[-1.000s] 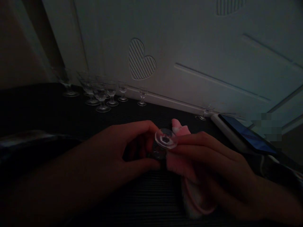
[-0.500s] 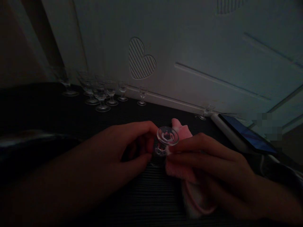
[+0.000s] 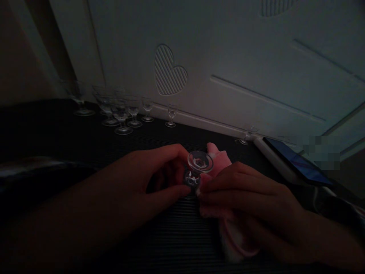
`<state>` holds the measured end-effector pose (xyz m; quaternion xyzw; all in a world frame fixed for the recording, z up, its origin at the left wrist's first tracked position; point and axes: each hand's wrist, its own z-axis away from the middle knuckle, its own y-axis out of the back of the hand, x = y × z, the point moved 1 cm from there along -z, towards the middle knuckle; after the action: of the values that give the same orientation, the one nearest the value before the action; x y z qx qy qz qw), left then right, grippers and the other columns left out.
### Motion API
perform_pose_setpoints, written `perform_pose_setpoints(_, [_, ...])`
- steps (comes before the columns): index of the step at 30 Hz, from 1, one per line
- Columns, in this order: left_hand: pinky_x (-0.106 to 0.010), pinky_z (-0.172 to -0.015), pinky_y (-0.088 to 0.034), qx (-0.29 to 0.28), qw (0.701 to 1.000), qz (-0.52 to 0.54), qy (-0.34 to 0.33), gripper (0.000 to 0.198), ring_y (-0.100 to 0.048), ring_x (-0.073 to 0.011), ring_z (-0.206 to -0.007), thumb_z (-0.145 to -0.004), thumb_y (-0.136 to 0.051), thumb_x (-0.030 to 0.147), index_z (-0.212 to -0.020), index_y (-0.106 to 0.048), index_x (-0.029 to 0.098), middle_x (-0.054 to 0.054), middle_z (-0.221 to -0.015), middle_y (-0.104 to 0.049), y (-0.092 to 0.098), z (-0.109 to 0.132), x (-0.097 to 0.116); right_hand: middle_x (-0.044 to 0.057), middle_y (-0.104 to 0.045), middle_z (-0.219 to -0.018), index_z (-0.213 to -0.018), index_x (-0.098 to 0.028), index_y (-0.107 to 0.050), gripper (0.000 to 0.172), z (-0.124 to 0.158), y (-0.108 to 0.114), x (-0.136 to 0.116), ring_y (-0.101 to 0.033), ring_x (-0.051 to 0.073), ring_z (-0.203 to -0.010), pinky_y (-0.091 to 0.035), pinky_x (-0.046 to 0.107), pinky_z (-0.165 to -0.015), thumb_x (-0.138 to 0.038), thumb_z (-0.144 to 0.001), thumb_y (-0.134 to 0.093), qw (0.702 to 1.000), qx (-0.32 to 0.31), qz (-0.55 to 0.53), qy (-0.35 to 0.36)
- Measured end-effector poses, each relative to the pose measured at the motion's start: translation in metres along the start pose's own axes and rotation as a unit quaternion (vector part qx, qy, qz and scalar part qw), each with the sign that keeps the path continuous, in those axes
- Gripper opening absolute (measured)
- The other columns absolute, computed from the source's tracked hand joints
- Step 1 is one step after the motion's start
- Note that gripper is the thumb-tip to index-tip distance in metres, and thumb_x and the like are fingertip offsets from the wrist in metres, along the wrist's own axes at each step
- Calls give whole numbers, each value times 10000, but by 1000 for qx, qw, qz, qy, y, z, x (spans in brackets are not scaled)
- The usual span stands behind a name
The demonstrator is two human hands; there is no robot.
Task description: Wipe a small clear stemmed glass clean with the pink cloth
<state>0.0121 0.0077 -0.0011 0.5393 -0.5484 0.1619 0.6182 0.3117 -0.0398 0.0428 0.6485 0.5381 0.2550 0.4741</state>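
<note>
A small stemmed glass [image 3: 200, 161] is upside down at the centre of the head view, its round foot uppermost and slightly tilted. My left hand [image 3: 154, 171] curls around its left side, thumb and fingers closed on the bowl. From the right, my right hand [image 3: 253, 201] pinches a pink cloth [image 3: 219, 161] and presses it against the glass near the stem and bowl. Part of the cloth hangs below the right hand, showing a paler fuzzy side. The glass's lower rim is dim and partly hidden by the fingers.
Several stemmed glasses [image 3: 122, 118] stand upright at the back left of the dark table [image 3: 176, 236]. One small glass [image 3: 171, 114] stands apart by the white panel [image 3: 228, 45]. Another glass [image 3: 248, 135] is near a phone [image 3: 296, 160] propped at the right.
My right hand and the cloth have shifted slightly down along the glass. The glass's foot has tipped a little left and up, while my left thumb has moved slightly right.
</note>
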Motion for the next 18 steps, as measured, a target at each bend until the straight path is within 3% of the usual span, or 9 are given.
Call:
perform_pose_setpoints(6, [-311, -622, -603, 0, 1000, 2, 0, 268, -772, -211, -725, -976, -915, 602, -989, -865, 339, 41, -890, -896, 0, 1, -1, 192, -964, -1566, -1588, -149, -820, 329, 1, 1, -2, -942, 261, -1438, -756, 423, -1308, -164, -1293, -677, 999, 24, 5, -33])
perform_pose_setpoints(13, [-273, -611, -578, 15, 1000, 15, -12, 158, -723, -175, -696, -986, -931, 501, -991, -880, 351, 62, -844, -857, -4, 3, 3, 150, -1002, -1450, -1385, -131, -932, 249, -2, 2, -1, -951, 215, -1367, -727, 327, -1291, -157, -1286, -705, 1000, 22, 21, -4])
perform_pose_setpoints(18, [-272, -604, -556, 8, 1000, 1, 2, 233, -646, -173, -681, -1017, -929, 590, -1040, -885, 362, 56, -837, -822, -3, 4, 1, 151, -1030, -1401, -1316, -164, -948, 270, -2, -4, 1, -978, 276, -1288, -805, 434, -1157, -129, -1225, -696, 996, 43, 48, -57])
